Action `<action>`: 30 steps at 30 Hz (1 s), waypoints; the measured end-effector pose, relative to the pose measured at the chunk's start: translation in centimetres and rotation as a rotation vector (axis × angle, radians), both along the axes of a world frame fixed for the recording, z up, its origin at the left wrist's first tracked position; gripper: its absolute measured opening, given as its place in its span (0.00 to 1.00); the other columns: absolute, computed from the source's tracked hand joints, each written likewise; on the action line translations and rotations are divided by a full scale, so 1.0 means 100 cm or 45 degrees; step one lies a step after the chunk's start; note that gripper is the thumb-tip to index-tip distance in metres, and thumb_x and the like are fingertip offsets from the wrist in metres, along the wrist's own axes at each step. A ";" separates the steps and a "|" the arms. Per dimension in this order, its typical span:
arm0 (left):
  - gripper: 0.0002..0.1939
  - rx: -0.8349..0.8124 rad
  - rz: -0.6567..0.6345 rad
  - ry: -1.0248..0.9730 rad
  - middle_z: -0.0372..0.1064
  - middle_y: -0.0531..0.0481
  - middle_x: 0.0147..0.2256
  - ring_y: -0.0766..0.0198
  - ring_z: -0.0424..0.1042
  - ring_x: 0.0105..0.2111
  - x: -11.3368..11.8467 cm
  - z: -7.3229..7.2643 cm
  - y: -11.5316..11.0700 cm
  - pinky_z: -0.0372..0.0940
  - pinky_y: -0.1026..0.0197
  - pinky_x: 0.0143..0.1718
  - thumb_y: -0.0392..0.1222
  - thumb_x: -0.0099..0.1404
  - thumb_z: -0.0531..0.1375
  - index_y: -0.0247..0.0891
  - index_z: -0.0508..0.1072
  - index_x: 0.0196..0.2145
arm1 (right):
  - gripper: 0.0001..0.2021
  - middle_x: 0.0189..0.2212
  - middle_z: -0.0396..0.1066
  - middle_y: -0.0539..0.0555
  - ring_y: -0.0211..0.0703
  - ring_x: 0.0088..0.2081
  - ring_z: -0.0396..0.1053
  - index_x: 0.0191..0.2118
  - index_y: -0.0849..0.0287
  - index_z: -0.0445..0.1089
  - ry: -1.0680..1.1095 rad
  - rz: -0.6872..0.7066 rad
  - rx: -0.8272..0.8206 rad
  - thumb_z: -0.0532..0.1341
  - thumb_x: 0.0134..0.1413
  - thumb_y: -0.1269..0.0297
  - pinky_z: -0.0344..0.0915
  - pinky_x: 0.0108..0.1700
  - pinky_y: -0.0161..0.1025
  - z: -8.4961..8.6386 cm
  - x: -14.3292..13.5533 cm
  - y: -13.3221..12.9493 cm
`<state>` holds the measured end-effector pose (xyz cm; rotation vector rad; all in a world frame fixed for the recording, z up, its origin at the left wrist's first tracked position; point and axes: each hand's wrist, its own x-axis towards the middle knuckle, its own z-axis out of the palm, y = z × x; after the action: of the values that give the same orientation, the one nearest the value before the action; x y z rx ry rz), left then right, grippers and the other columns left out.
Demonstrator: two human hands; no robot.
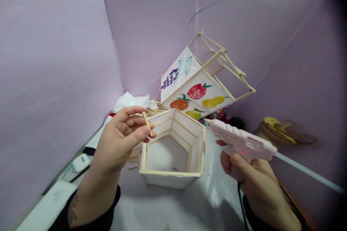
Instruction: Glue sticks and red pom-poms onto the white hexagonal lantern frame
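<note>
Between the thumb and fingers of my left hand is a short wooden stick, tilted, above the left rim of a white box. That open-topped, many-sided box has pale wooden strips along its edges and inner walls. My right hand grips a pale pink glue gun with a red light on its side. The gun's nozzle points left, just beyond the box's right rim and apart from it. A white glue stick sticks out of its back, and a black cord hangs below.
Behind the box leans a wooden frame with painted fruit panels. Thin sticks and crumpled white paper lie at the back left. A white case lies at left; a brown and yellow item is at right.
</note>
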<state>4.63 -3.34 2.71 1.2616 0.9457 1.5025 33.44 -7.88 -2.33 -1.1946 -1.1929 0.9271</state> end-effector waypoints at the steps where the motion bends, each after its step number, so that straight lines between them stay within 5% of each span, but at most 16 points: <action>1: 0.18 -0.033 0.011 0.005 0.74 0.54 0.26 0.65 0.76 0.26 0.001 0.000 0.001 0.70 0.67 0.25 0.38 0.53 0.71 0.38 0.73 0.42 | 0.22 0.18 0.65 0.50 0.38 0.20 0.58 0.43 0.58 0.75 0.003 0.006 -0.010 0.67 0.53 0.44 0.53 0.22 0.35 0.000 -0.001 -0.001; 8: 0.15 -0.133 -0.107 0.028 0.74 0.54 0.25 0.69 0.71 0.22 0.012 0.000 -0.003 0.63 0.70 0.21 0.40 0.51 0.72 0.38 0.72 0.33 | 0.19 0.18 0.66 0.51 0.40 0.21 0.61 0.40 0.57 0.78 0.055 0.107 -0.007 0.69 0.52 0.46 0.58 0.21 0.35 -0.004 -0.005 -0.019; 15: 0.18 -0.181 -0.335 0.143 0.72 0.58 0.24 0.71 0.71 0.24 0.021 0.001 -0.027 0.61 0.72 0.24 0.39 0.54 0.71 0.40 0.63 0.31 | 0.19 0.36 0.80 0.60 0.56 0.37 0.76 0.38 0.50 0.82 0.011 0.164 -0.179 0.73 0.44 0.44 0.75 0.36 0.46 -0.008 -0.014 -0.046; 20: 0.18 -0.177 -0.408 0.232 0.70 0.58 0.25 0.72 0.70 0.25 0.026 0.002 -0.036 0.62 0.71 0.26 0.39 0.56 0.70 0.39 0.61 0.30 | 0.20 0.35 0.78 0.59 0.55 0.38 0.74 0.33 0.49 0.82 -0.022 0.117 -0.190 0.72 0.41 0.39 0.73 0.38 0.48 0.001 -0.027 -0.050; 25: 0.17 -0.184 -0.447 0.270 0.72 0.56 0.26 0.70 0.72 0.26 0.026 0.001 -0.037 0.63 0.70 0.27 0.40 0.58 0.69 0.39 0.61 0.30 | 0.25 0.26 0.73 0.56 0.45 0.27 0.66 0.33 0.53 0.81 -0.028 0.082 -0.305 0.71 0.39 0.35 0.66 0.27 0.41 0.003 -0.032 -0.053; 30: 0.18 -0.221 -0.451 0.285 0.73 0.55 0.27 0.70 0.72 0.26 0.027 0.003 -0.039 0.63 0.69 0.26 0.41 0.58 0.70 0.38 0.61 0.29 | 0.27 0.22 0.69 0.53 0.40 0.24 0.60 0.33 0.56 0.79 0.066 0.109 -0.346 0.72 0.37 0.35 0.59 0.26 0.37 0.003 -0.034 -0.053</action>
<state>7.28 -7.23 3.02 1.4035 0.9167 1.0000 30.01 -13.15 -2.03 -1.3331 -1.1081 1.2070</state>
